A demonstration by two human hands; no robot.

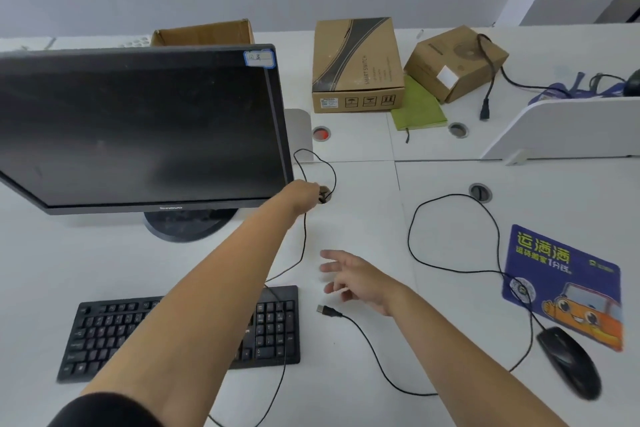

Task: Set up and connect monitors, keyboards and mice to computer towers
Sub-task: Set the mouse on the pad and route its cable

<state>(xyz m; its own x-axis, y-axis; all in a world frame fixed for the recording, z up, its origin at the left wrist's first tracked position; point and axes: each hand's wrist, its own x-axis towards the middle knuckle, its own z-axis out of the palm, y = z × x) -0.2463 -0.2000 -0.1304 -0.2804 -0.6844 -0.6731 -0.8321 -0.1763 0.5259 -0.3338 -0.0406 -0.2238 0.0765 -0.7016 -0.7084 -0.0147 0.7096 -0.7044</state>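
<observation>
Keyboard cable (304, 218) is being fed into the bench (363, 218) grommet hole (325, 196) by the left hand (306, 192), closed around it. Right hand (356, 279) is hovering open above the mouse USB plug (325, 310), lying loose beside the keyboard (180, 333); likely to be picked up next.

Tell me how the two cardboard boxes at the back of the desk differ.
The printed box is larger, flat and lies square to the desk edge; the plain brown box is smaller, turned at an angle, with a black cable draped over it. The printed box bears a dark swoosh; the plain one a white label. Both are closed.
</observation>
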